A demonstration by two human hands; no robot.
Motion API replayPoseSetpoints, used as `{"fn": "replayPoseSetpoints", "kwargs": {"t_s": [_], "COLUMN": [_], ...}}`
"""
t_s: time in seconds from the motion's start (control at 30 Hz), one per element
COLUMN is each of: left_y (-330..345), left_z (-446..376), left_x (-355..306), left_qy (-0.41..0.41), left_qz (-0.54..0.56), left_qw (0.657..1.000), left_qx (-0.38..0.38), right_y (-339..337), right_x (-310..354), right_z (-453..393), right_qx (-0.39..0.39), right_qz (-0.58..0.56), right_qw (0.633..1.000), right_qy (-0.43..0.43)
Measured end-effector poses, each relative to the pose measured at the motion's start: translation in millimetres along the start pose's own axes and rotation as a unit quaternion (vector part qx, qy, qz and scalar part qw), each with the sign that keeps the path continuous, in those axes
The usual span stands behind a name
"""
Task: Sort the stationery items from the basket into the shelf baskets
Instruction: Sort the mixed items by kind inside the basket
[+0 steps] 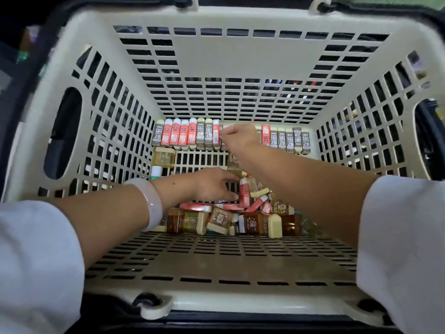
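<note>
both hands in the basket (72, 75): left hand (214, 183) curled over a red eraser (244, 195), right hand (239, 138) pinching at the eraser row (190, 135), its hold unclear

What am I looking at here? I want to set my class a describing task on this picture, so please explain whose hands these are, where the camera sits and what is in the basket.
There is no machine: a person wears one camera on the head, looking down into a cream slotted plastic basket. Both bare hands reach inside. The left hand, with a pale bangle on its wrist, rests on a loose pile of erasers and small amber boxes; its fingers touch a red eraser. The right hand reaches to a neat row of grey 2B and red erasers standing along the far wall. Whether either hand actually grips something is unclear.
</note>
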State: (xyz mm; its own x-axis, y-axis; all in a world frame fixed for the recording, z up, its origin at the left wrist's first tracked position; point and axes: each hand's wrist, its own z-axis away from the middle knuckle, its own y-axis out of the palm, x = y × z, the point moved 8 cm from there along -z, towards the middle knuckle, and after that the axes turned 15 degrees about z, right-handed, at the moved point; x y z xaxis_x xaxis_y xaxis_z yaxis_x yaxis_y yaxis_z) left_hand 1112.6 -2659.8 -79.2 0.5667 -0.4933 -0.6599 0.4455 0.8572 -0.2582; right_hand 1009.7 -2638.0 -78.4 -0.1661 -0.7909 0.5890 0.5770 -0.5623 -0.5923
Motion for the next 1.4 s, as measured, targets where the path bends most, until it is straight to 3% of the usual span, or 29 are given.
{"fn": "replayPoseSetpoints", "kwargs": {"t_s": [0.1, 0.17, 0.3, 0.4, 0.5, 0.6, 0.67, 0.77, 0.9, 1.03, 1.17, 1.27, 1.4], "left_y": [5.9, 10.3, 8.6, 7.7, 15.4, 12.4, 0.9, -9.7, -26.9, -49.1, -70.3, -73.8, -66.7], "left_z": [-0.5, -0.9, -0.3, 2.9, 4.8, 5.3, 6.5, 4.8, 1.9, 2.9, 7.9, 5.7, 2.4], "left_x": [-3.3, -6.5, -11.9, -16.9, -15.6, -14.6, -16.3, -12.1, -6.3, -1.8, 1.6, 6.0, 7.1], "left_qy": [0.013, 0.032, 0.074, 0.098, 0.099, 0.103, 0.112, 0.104, 0.082, 0.044, 0.060, 0.041, 0.029], "left_qz": [0.011, 0.031, 0.074, 0.078, -0.033, -0.091, -0.068, -0.080, -0.117, -0.132, -0.060, -0.082, -0.121], "left_qw": [1.000, 0.999, 0.994, 0.992, 0.993, 0.990, 0.991, 0.990, 0.983, 0.971, 0.961, 0.968, 0.980], "left_qx": [0.022, 0.026, -0.003, 0.006, 0.047, 0.029, -0.011, -0.041, -0.118, -0.193, -0.262, -0.234, -0.154], "right_y": [-10.7, -27.9, -20.7, -21.2, -20.4, -21.8, -25.9, -35.2, -23.5, -1.1, 9.3, 14.9, 9.4], "right_x": [10.4, 19.5, 12.6, -6.4, -21.7, -26.0, -28.3, -35.2, -21.2, -23.9, -30.2, -33.0, -28.4], "right_z": [5.6, 13.8, 38.1, 42.6, 44.6, 42.4, 33.8, 25.9, 39.1, 51.7, 57.8, 58.6, 53.8], "right_qx": [0.026, -0.004, 0.066, 0.101, 0.179, 0.226, 0.216, 0.150, 0.055, 0.083, 0.098, 0.116, 0.118], "right_qz": [0.030, 0.140, 0.403, 0.494, 0.535, 0.544, 0.575, 0.667, 0.631, 0.599, 0.584, 0.571, 0.519], "right_qw": [0.997, 0.976, 0.854, 0.794, 0.751, 0.738, 0.729, 0.686, 0.710, 0.720, 0.714, 0.721, 0.768], "right_qy": [-0.068, -0.165, -0.321, -0.340, -0.343, -0.329, -0.302, -0.250, -0.308, -0.341, -0.374, -0.375, -0.356]}}
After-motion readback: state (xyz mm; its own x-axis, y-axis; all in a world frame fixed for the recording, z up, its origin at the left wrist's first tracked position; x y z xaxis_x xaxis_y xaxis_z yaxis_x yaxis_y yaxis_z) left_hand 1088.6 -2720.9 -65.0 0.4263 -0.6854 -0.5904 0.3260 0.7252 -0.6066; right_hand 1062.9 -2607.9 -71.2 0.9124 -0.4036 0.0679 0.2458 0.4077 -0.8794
